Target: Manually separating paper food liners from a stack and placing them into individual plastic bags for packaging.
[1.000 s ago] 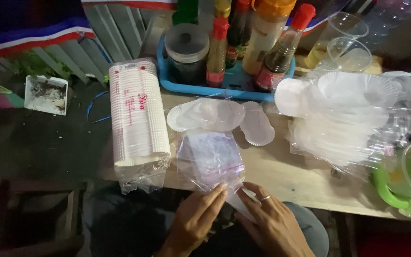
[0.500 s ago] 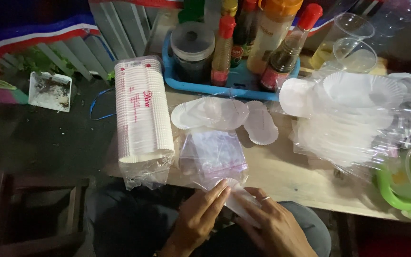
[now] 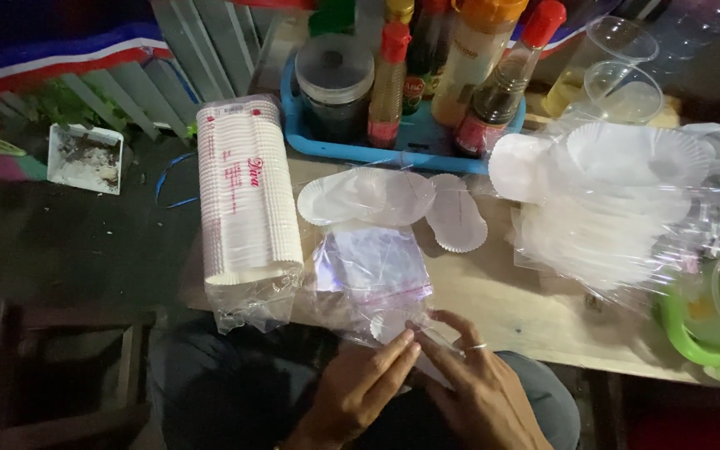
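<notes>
Clear plastic bags (image 3: 374, 275) lie in a small heap at the near edge of the wooden tabletop (image 3: 527, 312), just beside a wrapped stack of white paper cups (image 3: 247, 200). I see my left hand (image 3: 360, 387) and right hand (image 3: 481, 392) meeting there, each grip pinched shut on the bags' front corner, with a small white paper liner (image 3: 389, 327) showing through.

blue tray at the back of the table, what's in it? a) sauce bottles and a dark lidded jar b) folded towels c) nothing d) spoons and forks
a: the blue tray holds several upright sauce bottles with red and orange caps, and a dark lidded jar stands at its left end.
</notes>
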